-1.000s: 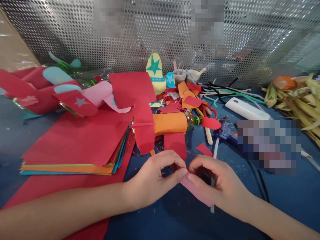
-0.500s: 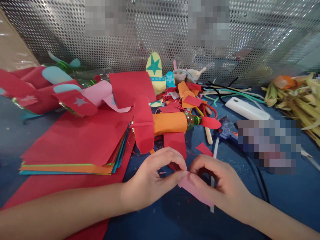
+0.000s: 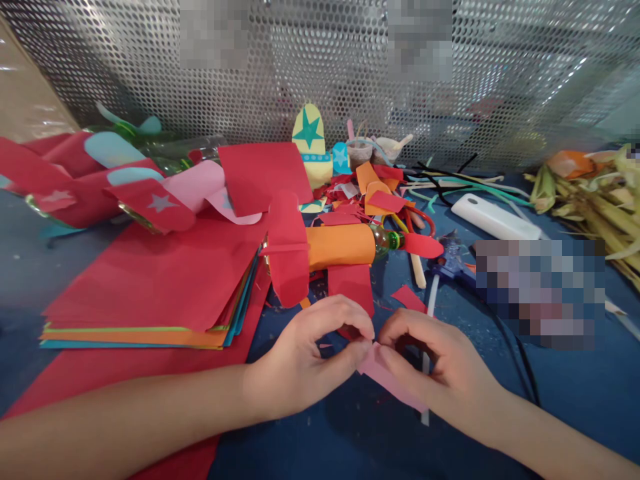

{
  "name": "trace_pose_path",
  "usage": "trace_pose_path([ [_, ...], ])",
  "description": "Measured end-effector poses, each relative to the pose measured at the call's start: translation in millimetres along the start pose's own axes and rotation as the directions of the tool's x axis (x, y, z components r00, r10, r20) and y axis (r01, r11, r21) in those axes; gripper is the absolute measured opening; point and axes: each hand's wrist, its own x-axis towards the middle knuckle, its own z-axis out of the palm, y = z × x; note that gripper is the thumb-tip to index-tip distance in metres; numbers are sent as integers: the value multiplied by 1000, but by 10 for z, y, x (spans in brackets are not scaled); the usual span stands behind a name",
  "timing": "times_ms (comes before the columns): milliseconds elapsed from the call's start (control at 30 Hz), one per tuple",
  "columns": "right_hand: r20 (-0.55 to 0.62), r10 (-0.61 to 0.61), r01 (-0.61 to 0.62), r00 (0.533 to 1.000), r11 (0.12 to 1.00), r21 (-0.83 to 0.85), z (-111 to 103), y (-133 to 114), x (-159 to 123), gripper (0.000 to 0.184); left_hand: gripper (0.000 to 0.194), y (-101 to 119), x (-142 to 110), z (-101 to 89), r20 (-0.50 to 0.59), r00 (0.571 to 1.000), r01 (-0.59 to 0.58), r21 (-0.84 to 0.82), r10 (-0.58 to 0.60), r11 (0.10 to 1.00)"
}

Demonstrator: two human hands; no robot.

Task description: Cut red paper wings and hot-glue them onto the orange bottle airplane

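A small piece of pink paper (image 3: pixel 393 381) is pinched between my two hands, low in the middle of the head view. My left hand (image 3: pixel 313 357) grips its upper left end with thumb and fingertips. Closed on the same paper, my right hand (image 3: pixel 433 367) has its thumb along the top side and hides part of it. Just beyond them lies a toy plane made of a bottle (image 3: pixel 384 240) wrapped in orange paper (image 3: pixel 341 247), with red paper wings (image 3: pixel 350 288) and a red propeller strip (image 3: pixel 421 245).
Stacked coloured paper (image 3: pixel 145 287) lies at left, with other paper-covered bottle planes (image 3: pixel 100 180) behind. Paper scraps (image 3: pixel 383 193) and scissors handles (image 3: pixel 423 217) sit beyond the plane. At right are a blue glue gun (image 3: pixel 450 263), a white-handled tool (image 3: pixel 493 219) and dried husks (image 3: pixel 595 193). Perforated metal (image 3: pixel 320 67) stands behind.
Almost nothing differs. My left fingertips have shifted very slightly at the end of the pink paper, and the view has moved a touch.
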Motion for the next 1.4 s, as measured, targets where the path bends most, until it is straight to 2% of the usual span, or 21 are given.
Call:
trace_pose_path([
  [400,-19,-39,39,999,999,-9,5,14,11,13,8,-23,-25,12,47,991,131,-126,-127,983],
  [667,-27,-35,34,999,999,-16,4,1,2,13,6,-11,-29,8,113,982,162,-98,-151,982],
  [833,-18,-36,36,999,999,3,5,3,-2,14,12,31,-20,1,152,962,246,-102,-229,964],
  [1100,-2,-12,12,1000,1000,-13,5,-14,4,14,17,67,-11,-21,172,967,201,-56,-189,978],
  [1400,-16,-24,23,1000,999,-40,-1,-30,16,14,17,91,0,-9,167,966,208,-41,-199,977],
])
